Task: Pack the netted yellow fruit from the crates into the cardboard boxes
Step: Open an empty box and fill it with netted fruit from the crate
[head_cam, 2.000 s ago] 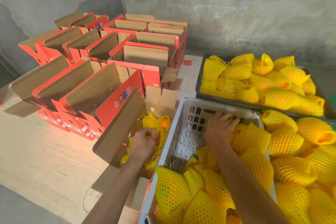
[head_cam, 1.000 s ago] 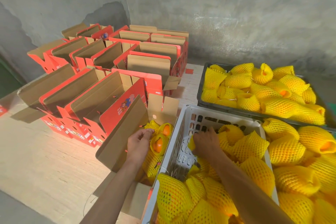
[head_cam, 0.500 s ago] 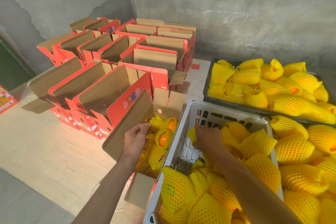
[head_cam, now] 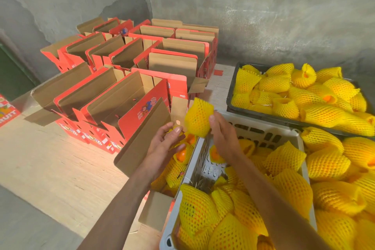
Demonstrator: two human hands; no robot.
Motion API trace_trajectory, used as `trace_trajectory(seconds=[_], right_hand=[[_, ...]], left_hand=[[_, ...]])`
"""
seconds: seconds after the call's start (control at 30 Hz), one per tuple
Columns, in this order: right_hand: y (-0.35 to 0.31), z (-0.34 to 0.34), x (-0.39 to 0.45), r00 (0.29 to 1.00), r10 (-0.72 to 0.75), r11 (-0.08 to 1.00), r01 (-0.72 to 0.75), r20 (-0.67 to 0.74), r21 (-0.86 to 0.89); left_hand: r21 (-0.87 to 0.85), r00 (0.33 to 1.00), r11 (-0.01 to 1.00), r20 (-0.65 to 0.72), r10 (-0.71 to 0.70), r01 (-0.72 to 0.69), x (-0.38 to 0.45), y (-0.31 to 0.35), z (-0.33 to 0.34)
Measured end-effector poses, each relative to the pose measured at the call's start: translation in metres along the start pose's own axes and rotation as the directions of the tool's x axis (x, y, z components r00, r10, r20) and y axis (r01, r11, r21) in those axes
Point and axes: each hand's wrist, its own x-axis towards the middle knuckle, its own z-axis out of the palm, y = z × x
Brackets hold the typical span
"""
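Note:
My right hand (head_cam: 223, 138) grips a netted yellow fruit (head_cam: 197, 117) and holds it up over the corner between the white crate (head_cam: 267, 128) and the open cardboard box (head_cam: 142, 140). My left hand (head_cam: 164, 144) is cupped just below it, thumb and fingers pinching the net's loose lower end. The box holds several netted fruit (head_cam: 176, 170), some showing orange skin. The white crate has a bare patch at its near-left corner and netted fruit (head_cam: 284, 164) elsewhere.
A black crate (head_cam: 261, 114) of netted fruit stands behind the white one, with more fruit (head_cam: 355, 168) piled to the right. Rows of open red cardboard boxes (head_cam: 121, 95) fill the platform to the left, up to the grey wall. Bare wooden boards (head_cam: 50, 164) lie at front left.
My right hand has lifted a netted fruit out of the white crate toward the box. My left hand has risen from the fruit in the box to meet it.

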Motion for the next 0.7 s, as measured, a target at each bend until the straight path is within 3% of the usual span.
trace_trajectory(seconds=[0.07, 0.17, 0.23, 0.3, 0.4, 0.47, 0.6, 0.7], right_hand=[[0.003, 0.0, -0.002, 1.0, 0.006, 0.996, -0.006, 0.003, -0.094], [0.019, -0.014, 0.0, 0.988, 0.026, 0.93, -0.079, -0.149, -0.359], [0.03, -0.025, 0.003, 0.966, 0.206, 0.74, -0.259, -0.157, -0.621], [0.041, -0.028, -0.002, 0.868, 0.493, 0.51, -0.341, -0.056, -0.789], [0.052, -0.023, -0.01, 0.722, 0.666, 0.385, -0.116, 0.188, -0.916], [0.055, -0.019, -0.009, 0.701, 0.658, 0.341, 0.048, 0.275, -0.939], [0.06, -0.015, -0.009, 0.708, 0.633, 0.273, 0.175, 0.314, -0.946], [0.061, -0.012, -0.015, 0.707, 0.589, 0.215, 0.331, 0.392, -0.919]], left_hand=[[0.06, 0.999, 0.997, -0.037, -0.038, 0.04, -0.002, 0.001, 0.0], [0.512, 0.984, 0.851, -0.178, -0.026, 0.115, -0.006, -0.001, -0.012], [0.655, 0.987, 0.744, -0.155, -0.041, 0.133, -0.013, -0.002, -0.021], [0.773, 0.992, 0.624, -0.123, -0.03, 0.115, -0.021, 0.001, -0.026], [0.956, 0.997, 0.295, 0.021, -0.071, 0.001, -0.022, 0.01, -0.033], [0.988, 0.981, 0.151, 0.06, -0.184, -0.032, -0.022, 0.015, -0.037], [0.998, 0.955, 0.044, -0.028, -0.296, 0.043, -0.018, 0.014, -0.043], [0.978, 0.952, 0.19, -0.021, -0.307, 0.083, -0.015, 0.014, -0.042]])
